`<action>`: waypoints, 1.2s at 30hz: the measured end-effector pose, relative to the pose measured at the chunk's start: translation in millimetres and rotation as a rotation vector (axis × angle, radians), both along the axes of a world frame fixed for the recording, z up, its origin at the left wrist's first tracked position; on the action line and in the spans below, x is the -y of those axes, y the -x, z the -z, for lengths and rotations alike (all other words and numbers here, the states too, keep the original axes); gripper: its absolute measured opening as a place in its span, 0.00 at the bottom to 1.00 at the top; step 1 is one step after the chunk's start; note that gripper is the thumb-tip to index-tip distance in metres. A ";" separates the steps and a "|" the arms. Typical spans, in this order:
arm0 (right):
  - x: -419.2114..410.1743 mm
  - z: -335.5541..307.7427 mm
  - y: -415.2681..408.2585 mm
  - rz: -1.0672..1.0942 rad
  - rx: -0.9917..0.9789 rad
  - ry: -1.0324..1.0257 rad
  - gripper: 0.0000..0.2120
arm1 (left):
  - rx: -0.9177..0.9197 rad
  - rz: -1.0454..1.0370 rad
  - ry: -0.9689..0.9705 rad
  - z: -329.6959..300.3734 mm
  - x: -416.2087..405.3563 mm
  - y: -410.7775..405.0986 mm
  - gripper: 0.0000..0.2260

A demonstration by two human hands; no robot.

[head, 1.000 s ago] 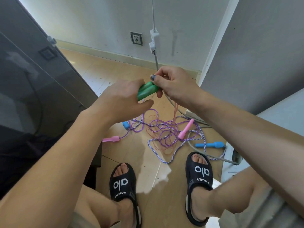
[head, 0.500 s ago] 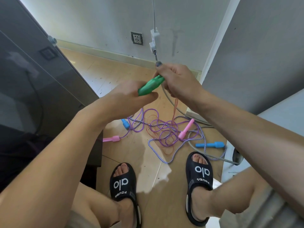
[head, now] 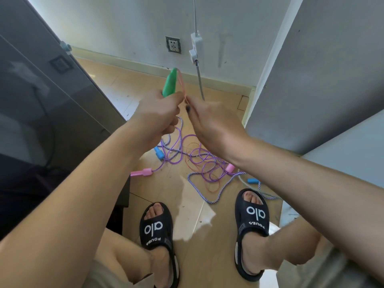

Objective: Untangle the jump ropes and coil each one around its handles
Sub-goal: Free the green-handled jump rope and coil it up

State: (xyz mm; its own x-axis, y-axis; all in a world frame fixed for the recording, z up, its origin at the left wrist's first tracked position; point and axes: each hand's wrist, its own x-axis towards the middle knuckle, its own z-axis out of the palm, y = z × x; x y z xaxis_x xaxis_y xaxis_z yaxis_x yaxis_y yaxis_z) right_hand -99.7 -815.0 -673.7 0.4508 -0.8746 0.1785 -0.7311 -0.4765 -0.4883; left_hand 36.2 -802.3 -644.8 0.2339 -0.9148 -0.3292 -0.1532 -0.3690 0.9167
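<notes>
Left hand (head: 159, 113) gripped the green handle (head: 170, 82), tip up — right hand (head: 209, 121) pinched its orange rope (head: 182, 84) just beside. Purple rope (head: 199, 161) and striped rope (head: 204, 191) lay tangled on the floor (head: 207, 256).

Both arms are stretched out in front, hands meeting up close together. Left hand (head: 158, 113) is curled in a fist-like grip, right hand (head: 209, 119) has its fingertips pinched together right beside it.
</notes>
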 end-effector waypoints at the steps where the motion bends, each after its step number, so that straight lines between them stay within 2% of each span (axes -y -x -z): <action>1: 0.0 1.6 0.4 -0.022 -0.063 -0.002 0.11 | 0.126 0.011 -0.007 5.3 1.9 -1.6 0.08; 4: -0.3 -2.5 4.7 -0.053 -0.174 0.040 0.10 | 0.595 0.149 -0.049 20.5 7.3 -8.1 0.08; 7: -5.2 -6.4 4.1 -0.128 -0.246 0.016 0.08 | 0.952 0.269 -0.077 27.7 5.2 -5.5 0.08; 10: -7.3 -3.7 6.6 -0.198 -0.321 0.034 0.11 | 1.111 0.416 0.027 32.1 -5.7 3.0 0.06; 13: -4.4 -5.5 11.3 -0.257 -0.367 0.114 0.12 | 1.172 0.544 0.079 32.8 -13.9 6.1 0.05; 15: -2.8 -9.3 13.9 -0.298 -0.366 0.138 0.13 | 1.101 0.555 0.076 33.1 -17.9 9.6 0.04; 18: 0.0 -15.1 17.7 -0.301 -0.246 0.118 0.12 | 1.007 0.681 0.183 28.9 -24.6 9.8 0.10; 19: 0.9 -17.5 17.8 -0.296 -0.205 0.126 0.13 | 1.062 0.729 0.210 27.9 -24.3 7.8 0.11; 22: 6.9 -24.5 15.9 -0.249 -0.075 0.130 0.14 | 1.038 0.787 0.402 31.7 -26.6 9.0 0.25; 23: 10.4 -25.8 15.9 -0.223 -0.014 0.099 0.13 | 1.029 0.798 0.424 31.4 -28.8 12.2 0.26; 25: 19.5 -25.9 17.6 -0.178 0.092 0.034 0.12 | 1.010 0.829 0.348 33.9 -32.1 15.9 0.24; 27: 30.0 -22.9 20.8 -0.144 0.118 -0.004 0.14 | 0.960 0.864 0.303 32.9 -36.7 21.4 0.24; 31: 43.7 -16.9 27.3 -0.102 0.226 -0.248 0.15 | 0.763 0.749 0.479 15.6 -42.9 23.3 0.16; 33: 46.2 -13.1 25.5 -0.096 0.317 -0.349 0.17 | 0.710 0.669 0.490 10.2 -44.0 20.0 0.17; 36: 39.6 -0.2 15.0 -0.056 0.498 -0.533 0.21 | 0.656 0.545 0.481 7.2 -44.1 14.0 0.24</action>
